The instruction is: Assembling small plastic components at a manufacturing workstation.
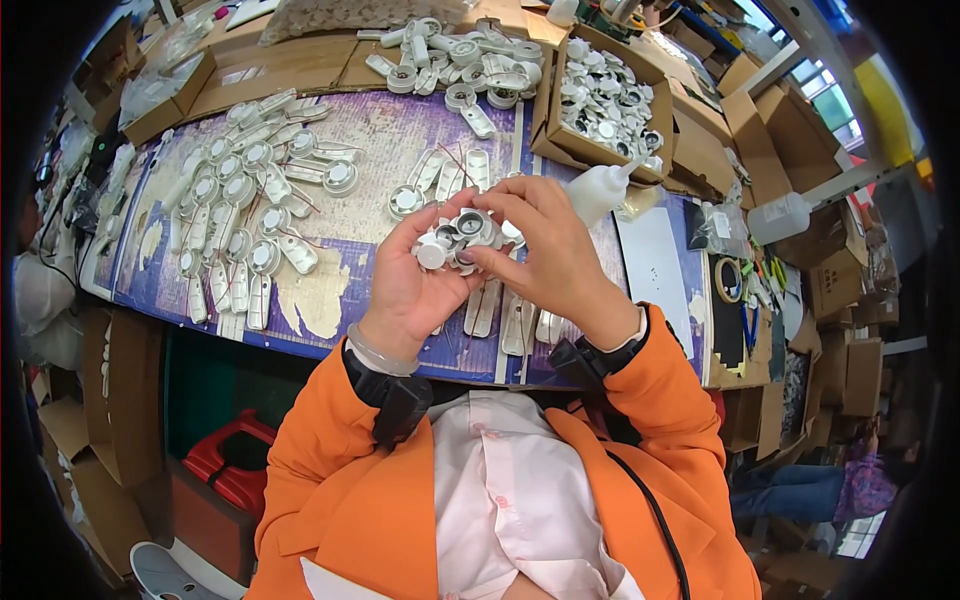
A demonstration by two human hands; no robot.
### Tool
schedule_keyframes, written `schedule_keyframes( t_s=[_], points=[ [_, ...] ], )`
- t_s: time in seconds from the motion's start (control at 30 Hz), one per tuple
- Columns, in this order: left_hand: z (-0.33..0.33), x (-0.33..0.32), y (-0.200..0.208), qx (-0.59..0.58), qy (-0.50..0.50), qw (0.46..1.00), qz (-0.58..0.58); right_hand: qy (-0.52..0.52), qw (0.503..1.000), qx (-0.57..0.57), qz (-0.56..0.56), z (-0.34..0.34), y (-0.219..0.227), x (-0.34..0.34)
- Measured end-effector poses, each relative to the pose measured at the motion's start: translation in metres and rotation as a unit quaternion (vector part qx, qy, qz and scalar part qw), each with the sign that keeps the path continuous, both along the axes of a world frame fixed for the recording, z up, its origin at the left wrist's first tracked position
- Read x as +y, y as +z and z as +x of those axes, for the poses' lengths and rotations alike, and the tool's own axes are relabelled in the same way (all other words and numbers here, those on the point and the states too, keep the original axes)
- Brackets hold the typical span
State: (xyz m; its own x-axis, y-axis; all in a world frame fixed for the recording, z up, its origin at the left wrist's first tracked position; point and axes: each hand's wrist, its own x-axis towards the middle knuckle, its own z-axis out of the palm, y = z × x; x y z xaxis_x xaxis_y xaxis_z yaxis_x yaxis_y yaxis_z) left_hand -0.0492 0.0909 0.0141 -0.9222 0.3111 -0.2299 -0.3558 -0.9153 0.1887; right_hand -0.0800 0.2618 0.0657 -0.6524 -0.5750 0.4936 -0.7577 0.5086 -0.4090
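My left hand [408, 285] is cupped, palm up, over the near middle of the table. In it lies a small pile of white round plastic caps [432, 256], some with dark ring-shaped centres. Over the pile, the thumb and fingers of my right hand [556, 250] close on one white cap [470, 224] with a dark centre. Behind and below my hands are long white plastic shells [483, 308] with thin red wires, partly covered by the hands. A white squeeze bottle [597, 192] with a nozzle stands just beyond my right hand.
Rows of white round-headed parts with wires [240, 188] cover the table's left side. More such parts are heaped at the back [462, 62]. A cardboard box [548, 130] full of white caps stands back right. On the right lie a white sheet [655, 270] and a tape roll [728, 280].
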Motion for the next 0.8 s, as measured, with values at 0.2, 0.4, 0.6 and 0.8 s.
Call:
schedule_keyframes(
  t_s=[0.2, 0.4, 0.6, 0.8],
  points=[
    [0.003, 0.004, 0.012, 0.026, 0.011, 0.999, -0.019, 0.004, 0.999, 0.018, -0.049, -0.002, -0.01, 0.0],
    [0.005, 0.007, 0.007, 0.009, 0.005, 0.999, -0.038, 0.017, 0.995, -0.002, -0.094, -0.001, -0.011, 0.002],
    [0.011, 0.009, 0.001, -0.003, -0.027, 0.999, -0.042, 0.018, 0.996, -0.027, -0.084, 0.002, -0.012, 0.011],
    [0.013, 0.013, 0.007, 0.023, -0.091, 0.995, -0.033, 0.038, 0.968, -0.178, -0.173, 0.008, -0.007, 0.017]
  ],
)
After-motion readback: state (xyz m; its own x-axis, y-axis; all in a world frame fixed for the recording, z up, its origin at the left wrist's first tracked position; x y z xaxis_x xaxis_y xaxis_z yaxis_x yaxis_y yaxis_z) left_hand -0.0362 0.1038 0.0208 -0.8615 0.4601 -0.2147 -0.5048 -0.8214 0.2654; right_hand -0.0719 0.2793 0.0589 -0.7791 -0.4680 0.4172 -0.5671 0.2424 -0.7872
